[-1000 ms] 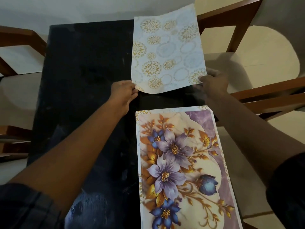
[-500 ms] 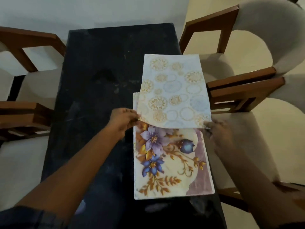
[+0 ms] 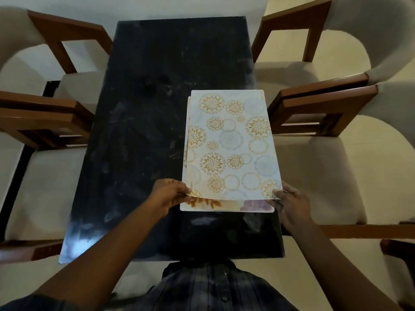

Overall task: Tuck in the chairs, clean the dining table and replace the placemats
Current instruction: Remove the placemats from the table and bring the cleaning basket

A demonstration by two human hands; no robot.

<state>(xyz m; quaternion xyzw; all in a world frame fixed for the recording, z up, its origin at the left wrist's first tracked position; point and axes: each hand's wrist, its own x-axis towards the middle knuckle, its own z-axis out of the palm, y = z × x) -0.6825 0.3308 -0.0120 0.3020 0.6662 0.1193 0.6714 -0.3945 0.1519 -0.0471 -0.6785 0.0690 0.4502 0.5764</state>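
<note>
Seen from my head: my left hand [image 3: 170, 194] pinches the near left corner of the gold-circle placemat [image 3: 231, 144], and my right hand [image 3: 292, 205] pinches its near right corner. It covers most of the floral placemat [image 3: 224, 206], which lies on the right half of the smeared black bench [image 3: 146, 131]. The left chairs [image 3: 45, 113] and right chairs [image 3: 325, 97] stand close along both sides. My checked shirt [image 3: 213, 288] is at the near edge.

A: The surface [image 3: 143, 131]?
B: Dark, glossy stone look, smeared and dusty (a sheen at the near left corner).
A: The placemat [image 3: 231, 142]?
B: Thin, smooth printed sheet, faintly satin.
A: Chairs [image 3: 323, 102]?
B: Varnished wood frames, matt cloth seats.
</note>
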